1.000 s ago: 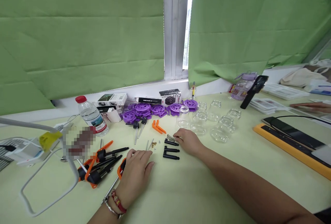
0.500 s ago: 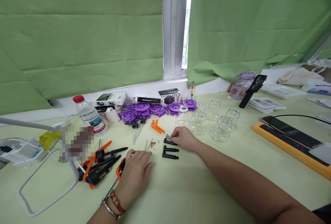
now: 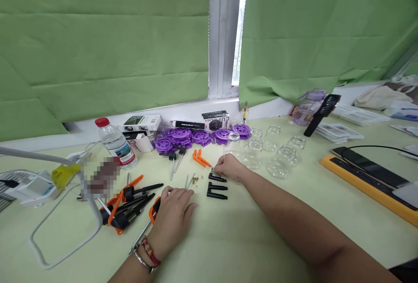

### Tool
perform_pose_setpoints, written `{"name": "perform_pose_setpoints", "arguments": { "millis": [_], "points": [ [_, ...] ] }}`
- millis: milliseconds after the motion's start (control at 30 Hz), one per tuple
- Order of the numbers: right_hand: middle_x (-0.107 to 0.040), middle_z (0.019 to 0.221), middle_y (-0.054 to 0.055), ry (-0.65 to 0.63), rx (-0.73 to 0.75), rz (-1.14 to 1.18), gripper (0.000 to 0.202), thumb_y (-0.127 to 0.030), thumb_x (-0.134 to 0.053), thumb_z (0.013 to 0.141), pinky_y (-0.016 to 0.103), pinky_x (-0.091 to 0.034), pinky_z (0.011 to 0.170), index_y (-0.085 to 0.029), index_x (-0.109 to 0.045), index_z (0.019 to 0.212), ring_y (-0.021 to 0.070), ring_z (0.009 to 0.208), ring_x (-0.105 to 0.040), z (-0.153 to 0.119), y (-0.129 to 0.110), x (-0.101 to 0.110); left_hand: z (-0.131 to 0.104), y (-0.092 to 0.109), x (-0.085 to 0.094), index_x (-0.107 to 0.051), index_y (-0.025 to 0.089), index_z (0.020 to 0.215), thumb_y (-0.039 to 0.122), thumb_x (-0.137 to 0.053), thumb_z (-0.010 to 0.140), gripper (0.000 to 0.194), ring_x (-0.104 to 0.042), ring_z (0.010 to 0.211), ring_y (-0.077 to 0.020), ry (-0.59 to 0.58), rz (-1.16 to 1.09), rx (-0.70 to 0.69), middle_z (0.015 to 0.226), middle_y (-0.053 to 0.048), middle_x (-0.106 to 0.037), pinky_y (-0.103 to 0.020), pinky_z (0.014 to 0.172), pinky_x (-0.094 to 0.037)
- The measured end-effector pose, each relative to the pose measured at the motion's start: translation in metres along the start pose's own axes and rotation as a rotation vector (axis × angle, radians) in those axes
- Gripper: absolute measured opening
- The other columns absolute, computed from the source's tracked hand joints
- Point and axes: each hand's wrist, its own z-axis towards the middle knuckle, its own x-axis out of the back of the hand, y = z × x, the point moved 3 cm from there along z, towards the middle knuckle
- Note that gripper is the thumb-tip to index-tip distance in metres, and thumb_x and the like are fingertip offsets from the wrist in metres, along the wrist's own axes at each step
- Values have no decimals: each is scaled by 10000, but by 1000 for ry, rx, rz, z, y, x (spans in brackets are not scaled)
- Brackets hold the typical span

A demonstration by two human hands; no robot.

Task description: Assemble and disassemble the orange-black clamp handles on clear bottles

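My right hand (image 3: 231,167) is pinched at a small cluster of metal springs (image 3: 214,171), just above the black plastic handle pieces (image 3: 217,186). Whatever is between its fingertips is too small to make out. My left hand (image 3: 176,207) lies palm down with fingers stretched and thumb apart. It partly covers an orange and black crank piece (image 3: 153,210) with a steel rod; I see no grip on it. Between the hands are thin metal pins (image 3: 190,181) and small brass-coloured parts (image 3: 195,180). Orange arms (image 3: 201,158) lie behind, one end close to the springs.
Purple plastic discs (image 3: 180,135) and boxes (image 3: 141,122) line the wall. Clear jars (image 3: 251,154) stand at right, beyond my forearm. Further right are a black brush (image 3: 322,114) and an orange-black device (image 3: 369,187). More crank assemblies (image 3: 126,204), a water bottle (image 3: 116,143) and a grey stand (image 3: 67,226) occupy the left.
The view has shifted slightly. My right fingers remain at the springs, which now look more strung out along the top black piece. The left hand holds nearly the same pose.
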Motion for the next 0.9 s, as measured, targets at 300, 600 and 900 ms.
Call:
{"name": "perform_pose_setpoints", "arguments": {
  "millis": [300,600,900],
  "points": [
    [-535,507,-62,-96,61,97,290,-88,-637,600,162,-336,382,-155,-577,876,67,406,-477,3,0,-7,0,1,1,-553,207,1000,199,-440,847,191,-550,847,-200,-18,-11,15,915,-46,-633,-450,886,-294],
    [-562,577,-52,-6,147,67,259,-139,-649,627,174,-380,452,-179,-532,854,75,477,-510,6,6,-9,1,2,1,-557,205,995,186,-442,839,195,-553,843,-201,-21,-11,9,910,-51,-635,-449,883,-300],
    [-567,635,-44,17,240,-43,257,-207,-673,612,220,-433,545,-192,-514,813,104,583,-548,5,7,-8,0,1,-1,-552,204,1002,186,-438,843,196,-548,838,-200,-36,-14,6,897,-45,-631,-441,877,-304]
  ]
}}
